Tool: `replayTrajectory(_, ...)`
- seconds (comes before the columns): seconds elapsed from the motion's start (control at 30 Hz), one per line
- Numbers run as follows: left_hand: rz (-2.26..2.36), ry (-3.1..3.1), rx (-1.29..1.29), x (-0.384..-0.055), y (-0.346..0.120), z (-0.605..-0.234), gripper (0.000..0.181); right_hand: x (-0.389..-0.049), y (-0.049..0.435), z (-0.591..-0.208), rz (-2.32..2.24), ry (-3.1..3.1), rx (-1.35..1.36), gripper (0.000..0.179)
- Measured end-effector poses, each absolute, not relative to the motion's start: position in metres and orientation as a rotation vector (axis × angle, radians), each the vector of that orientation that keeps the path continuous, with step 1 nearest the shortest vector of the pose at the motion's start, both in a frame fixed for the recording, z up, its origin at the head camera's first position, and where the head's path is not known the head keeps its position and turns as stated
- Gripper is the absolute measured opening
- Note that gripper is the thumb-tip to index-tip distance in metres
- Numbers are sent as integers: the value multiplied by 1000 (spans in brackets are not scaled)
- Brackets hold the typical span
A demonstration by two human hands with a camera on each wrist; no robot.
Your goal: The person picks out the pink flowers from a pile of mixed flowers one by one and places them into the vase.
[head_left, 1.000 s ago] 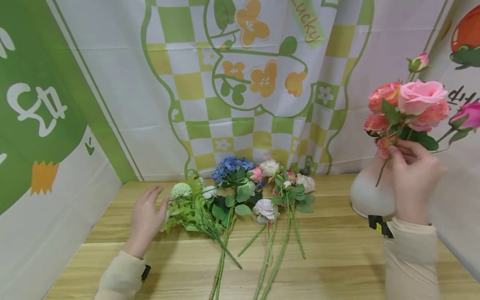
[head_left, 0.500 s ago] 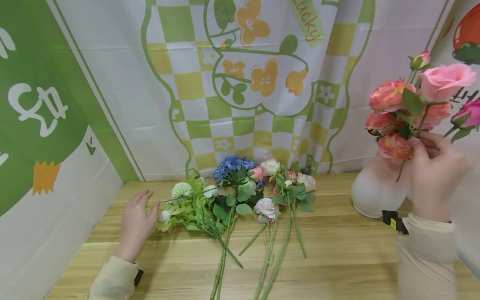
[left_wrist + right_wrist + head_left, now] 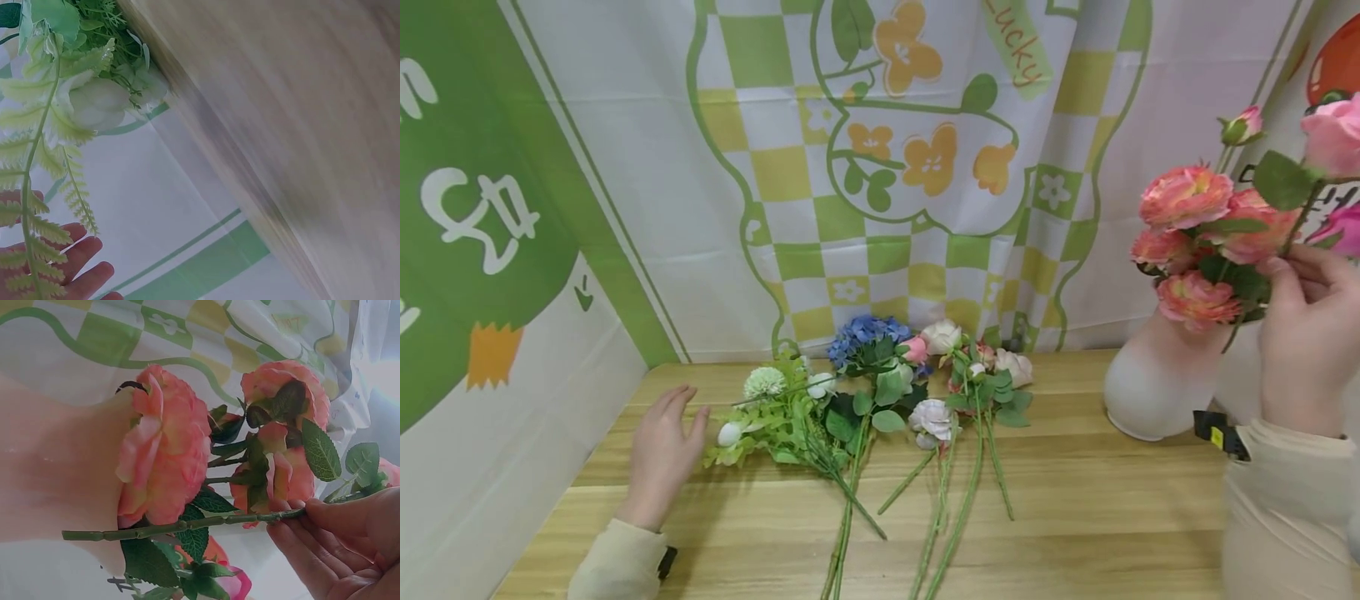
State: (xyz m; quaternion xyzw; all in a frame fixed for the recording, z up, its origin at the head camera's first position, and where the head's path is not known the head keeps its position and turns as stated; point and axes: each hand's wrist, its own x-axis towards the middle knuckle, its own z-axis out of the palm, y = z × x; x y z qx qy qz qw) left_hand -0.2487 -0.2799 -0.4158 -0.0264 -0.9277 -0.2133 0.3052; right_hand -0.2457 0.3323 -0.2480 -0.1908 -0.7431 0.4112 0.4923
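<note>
My right hand (image 3: 1311,333) pinches the stem (image 3: 169,528) of a pink rose (image 3: 1333,137) between thumb and fingers. The stem's cut end overlaps the mouth of the white-and-pink vase (image 3: 1157,392) in the right wrist view. Coral ranunculus-like blooms (image 3: 1187,197) stand in the vase, with a pink bud (image 3: 1242,127) above them. My left hand (image 3: 662,454) has its fingers spread, holding nothing, just left of light green fern foliage (image 3: 752,433). Fronds (image 3: 28,194) pass in front of its fingers in the left wrist view. A white bloom (image 3: 100,103) shows among the leaves.
Several flowers lie across the wooden table (image 3: 1075,517): a blue hydrangea (image 3: 867,337), a pale green pompon flower (image 3: 765,382), a lilac-white rose (image 3: 934,419) and cream roses (image 3: 942,335). Their stems point to the front edge. A checked curtain (image 3: 880,258) hangs behind.
My right hand has moved right with the pink rose, uncovering more of the vase and its coral blooms. My left hand has drawn back leftward from the greenery.
</note>
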Motion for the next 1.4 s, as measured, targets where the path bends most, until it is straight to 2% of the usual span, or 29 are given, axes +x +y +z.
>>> replayTrajectory(0.23, -545, -2447, -69, -247, -286, -417, 40, -244, 332, -238, 1105, -1734, -471, 23)
replayTrajectory(0.57, -533, -2446, -40, -244, -290, -415, 40, -241, 332, -223, 994, -1742, -497, 25)
replayTrajectory(1.4, -521, -2442, -44, -242, -292, -413, 39, -254, 340, -229, 986, -1754, -542, 28)
